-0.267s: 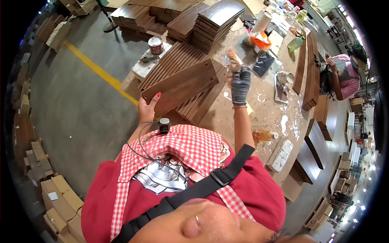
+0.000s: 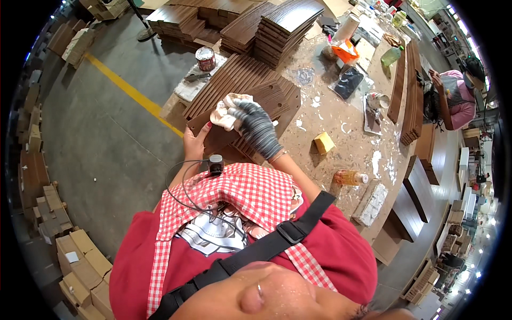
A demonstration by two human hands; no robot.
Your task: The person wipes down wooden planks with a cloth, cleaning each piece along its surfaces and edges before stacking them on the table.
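My left hand grips the near left end of a dark brown wooden board, its thumb on the upper face. The board is tilted above a row of similar boards. In my right hand, which wears a grey striped glove, a crumpled off-white cloth is bunched. That cloth lies against the board's face, close to my left thumb, and hides part of the board. A yellow sponge sits on the workbench, to the right of my gloved hand.
Taller board stacks stand at the back. A paint tin is on the left. On the bench's right are a bottle of amber liquid, a white-smeared block, a black packet and long strips. Another person is at far right.
My right hand has swung left from over the bench onto the board, bringing the cloth with it. The sponge has come into fuller view. My left hand has barely moved.
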